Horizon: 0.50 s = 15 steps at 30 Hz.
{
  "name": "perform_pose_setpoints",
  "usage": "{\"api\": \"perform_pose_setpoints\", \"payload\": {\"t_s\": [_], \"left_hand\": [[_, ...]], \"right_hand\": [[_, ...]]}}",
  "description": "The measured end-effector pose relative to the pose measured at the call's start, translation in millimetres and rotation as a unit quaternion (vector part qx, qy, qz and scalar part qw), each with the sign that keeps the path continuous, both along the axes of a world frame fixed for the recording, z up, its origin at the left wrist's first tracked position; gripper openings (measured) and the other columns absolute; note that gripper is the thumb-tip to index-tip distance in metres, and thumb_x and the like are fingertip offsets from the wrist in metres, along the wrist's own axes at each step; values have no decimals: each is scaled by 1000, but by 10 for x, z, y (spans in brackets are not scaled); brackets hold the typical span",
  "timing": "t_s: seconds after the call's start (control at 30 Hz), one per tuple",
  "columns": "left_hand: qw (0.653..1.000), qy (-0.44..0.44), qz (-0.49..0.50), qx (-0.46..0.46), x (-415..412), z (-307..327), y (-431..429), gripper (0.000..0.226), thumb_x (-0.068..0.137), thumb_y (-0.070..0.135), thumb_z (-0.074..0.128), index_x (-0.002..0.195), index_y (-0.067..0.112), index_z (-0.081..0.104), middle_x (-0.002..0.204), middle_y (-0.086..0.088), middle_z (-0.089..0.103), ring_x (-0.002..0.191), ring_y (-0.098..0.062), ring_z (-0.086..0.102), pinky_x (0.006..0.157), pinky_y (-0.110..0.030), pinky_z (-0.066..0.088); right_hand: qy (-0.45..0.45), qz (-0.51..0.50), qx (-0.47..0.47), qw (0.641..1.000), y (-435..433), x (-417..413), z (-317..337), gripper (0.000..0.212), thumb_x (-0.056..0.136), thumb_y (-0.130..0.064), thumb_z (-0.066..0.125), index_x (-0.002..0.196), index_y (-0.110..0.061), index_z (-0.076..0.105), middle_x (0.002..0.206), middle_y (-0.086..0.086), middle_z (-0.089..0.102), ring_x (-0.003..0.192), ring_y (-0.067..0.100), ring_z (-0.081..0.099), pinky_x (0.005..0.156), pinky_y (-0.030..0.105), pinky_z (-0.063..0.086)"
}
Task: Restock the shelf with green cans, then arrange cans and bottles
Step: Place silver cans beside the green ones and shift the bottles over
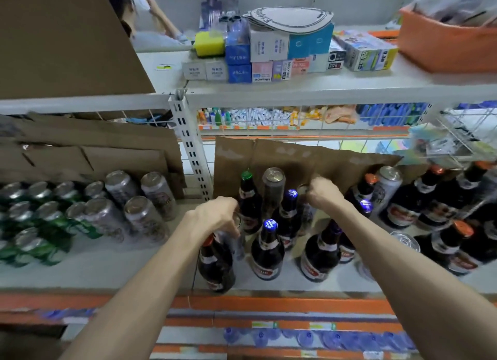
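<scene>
Green cans point(40, 225) packed at left of shelf point(134, 268), silver cans point(121, 195) just beside. Among dark bottles point(267, 254) further right: left hand point(215, 217) curled round front can point(238, 225) rim, right hand point(324, 195) gripping rear can point(305, 211) top, both cans blurred.

Cannot read the smeared labels on the dark brown glass bottles point(267, 249). Hard to make out the silver metal can point(235, 245) under the left hand point(215, 215), top covered by its grip. Likewise the second silver can point(306, 211) under the right hand point(324, 194). Smeared and cropped at the left edge: green aluminium cans point(32, 225).
</scene>
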State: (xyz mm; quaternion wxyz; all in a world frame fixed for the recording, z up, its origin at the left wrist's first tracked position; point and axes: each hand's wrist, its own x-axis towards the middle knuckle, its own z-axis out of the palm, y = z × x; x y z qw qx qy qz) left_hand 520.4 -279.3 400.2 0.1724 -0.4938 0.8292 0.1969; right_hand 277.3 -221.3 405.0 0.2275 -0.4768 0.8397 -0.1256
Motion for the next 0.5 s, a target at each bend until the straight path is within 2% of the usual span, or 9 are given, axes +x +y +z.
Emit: {"api": "perform_pose_setpoints", "payload": {"t_s": [0.13, 0.3, 0.4, 0.5], "left_hand": [[1000, 21, 0, 0, 31, -22, -53, 37, 58, 39, 79, 74, 15, 56, 76, -4, 65, 70, -22, 67, 60, -37, 55], [999, 33, 6, -5, 12, -18, -41, 34, 62, 36, 80, 70, 14, 55, 72, -3, 62, 65, -21, 64, 52, -33, 48], [999, 38, 6, -23, 45, 35, -45, 36, 58, 40, 78, 69, 16, 54, 73, -4, 62, 64, -21, 62, 54, -35, 50], [997, 47, 6, -59, 83, 196, -108, 34, 53, 40, 72, 62, 15, 51, 61, 1, 56, 55, -20, 54, 51, -32, 43]], "right_hand": [[21, 12, 10, 1000, -14, 23, 40, 18, 87, -21, 63, 97, -10, 53, 112, 17, 63, 102, 37, 62, 73, 32, 45], [32, 22, 3, 999, 30, 29, 34, 25, 93, -19, 57, 112, -4, 52, 119, 20, 58, 111, 40, 57, 76, 35, 41], [40, 28, -12, 999, 90, 38, 126, 20, 91, -19, 59, 103, -4, 53, 117, 21, 59, 108, 41, 57, 76, 35, 42], [57, 36, -39, 997, 81, 57, 368, 11, 91, -16, 54, 91, -7, 48, 110, 20, 59, 104, 40, 57, 72, 35, 40]]}}
